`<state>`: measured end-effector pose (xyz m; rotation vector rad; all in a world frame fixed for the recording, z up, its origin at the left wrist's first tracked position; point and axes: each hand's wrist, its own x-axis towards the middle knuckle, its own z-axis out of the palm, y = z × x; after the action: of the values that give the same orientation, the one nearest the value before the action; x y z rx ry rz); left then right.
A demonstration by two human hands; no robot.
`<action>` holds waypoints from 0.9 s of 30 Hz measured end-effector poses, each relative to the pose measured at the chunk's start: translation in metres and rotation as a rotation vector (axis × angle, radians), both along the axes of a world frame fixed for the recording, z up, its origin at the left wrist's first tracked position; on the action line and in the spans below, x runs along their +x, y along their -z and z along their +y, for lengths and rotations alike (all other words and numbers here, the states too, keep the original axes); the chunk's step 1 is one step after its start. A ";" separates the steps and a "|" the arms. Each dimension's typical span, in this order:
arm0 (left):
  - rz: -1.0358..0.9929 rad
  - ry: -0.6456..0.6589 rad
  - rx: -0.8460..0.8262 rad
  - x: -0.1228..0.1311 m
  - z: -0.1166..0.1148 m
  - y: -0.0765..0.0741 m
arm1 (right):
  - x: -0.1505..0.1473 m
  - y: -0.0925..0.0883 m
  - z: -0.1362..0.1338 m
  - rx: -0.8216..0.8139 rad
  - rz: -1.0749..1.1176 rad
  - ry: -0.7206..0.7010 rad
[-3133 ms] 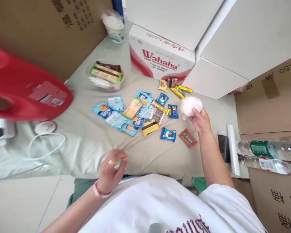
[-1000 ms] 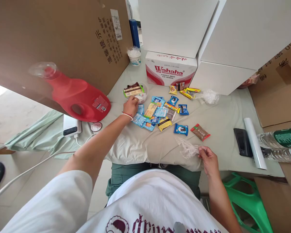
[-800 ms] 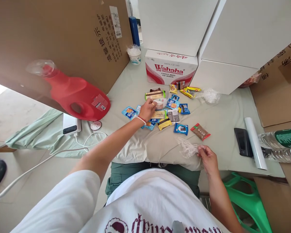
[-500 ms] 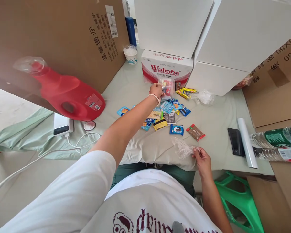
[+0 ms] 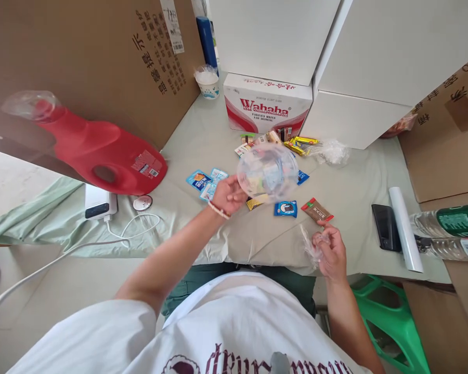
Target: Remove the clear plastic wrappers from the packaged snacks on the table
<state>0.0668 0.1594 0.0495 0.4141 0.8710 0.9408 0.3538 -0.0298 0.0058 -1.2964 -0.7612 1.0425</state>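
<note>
My left hand (image 5: 230, 193) grips the rim of a clear round plastic tub (image 5: 268, 174), raised above the table with its round end towards me. Colours of the packets behind show through its walls. Crumpled clear plastic film (image 5: 310, 246) is pinched in my right hand (image 5: 329, 249) near the table's front edge. A brown and red snack packet (image 5: 317, 210) lies just beyond that hand, with a blue packet (image 5: 285, 209) to its left. Beside my left hand are several light-blue packets (image 5: 200, 180). More small packets (image 5: 246, 149) lie in front of the Wahaha box, partly hidden by the tub.
The Wahaha carton (image 5: 267, 106) stands at the back against white boxes (image 5: 273, 41). Yellow packets (image 5: 302, 145) and a plastic wad (image 5: 331, 152) lie before it. A red jug (image 5: 109, 150), power bank (image 5: 100, 201) and cable are left; phone (image 5: 386, 227), white roll (image 5: 405, 228) and bottles (image 5: 444, 221) right.
My left hand has drawn the tub back from the carton and lifted it. Packets now show on the table by the carton. My right hand has gathered the film closer.
</note>
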 end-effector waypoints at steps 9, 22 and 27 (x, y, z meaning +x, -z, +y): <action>0.488 0.111 0.245 -0.024 -0.104 0.041 | -0.037 -0.027 0.020 -0.223 -0.049 -0.196; 1.782 0.420 0.631 -0.094 -0.046 0.079 | 0.089 -0.052 -0.047 -0.334 -1.675 -0.421; 1.745 0.614 0.760 -0.007 -0.047 0.079 | 0.065 -0.027 -0.005 -0.227 -1.681 -0.490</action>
<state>0.0602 0.1121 -0.0298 2.2002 1.7059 0.0610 0.4185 -0.0351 0.0326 -2.1419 -2.3157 0.1179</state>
